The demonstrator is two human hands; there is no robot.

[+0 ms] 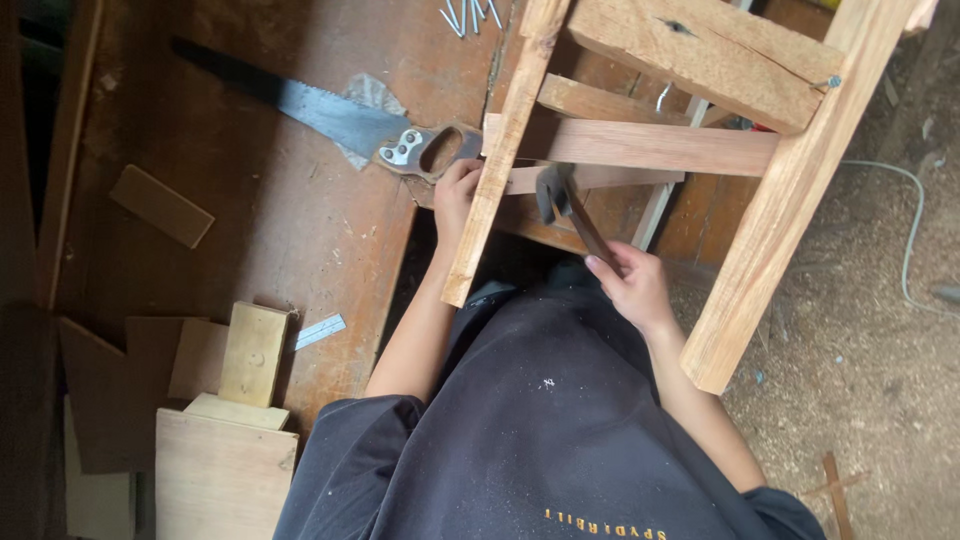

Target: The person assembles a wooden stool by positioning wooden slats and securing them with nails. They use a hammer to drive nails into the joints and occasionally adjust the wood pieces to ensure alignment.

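Here, the biggest thing is the wooden frame (700,130), made of thick pale legs and cross bars. It leans over the edge of the brown table (250,210) and above the dusty floor (850,380). It looks heavy and stiff, with rough, sharp corners, so the long legs are the best places to hold it. A nail pokes out near the top right bar, so that spot is best left alone.

The left hand (455,195) is wrapped around the thin leg (500,160), close to the saw (340,115) lying flat on the table. The right hand (632,285) is closed tight on the handle of a hammer (565,205). The hammer looks hard and heavy at its dark head, which sits between the bars; I think it touches the wood, but shadow hides that.

There is little room between the bars to swing. Loose wood blocks (250,355) sit at the table's near edge, and nails (470,15) lie at the far side.
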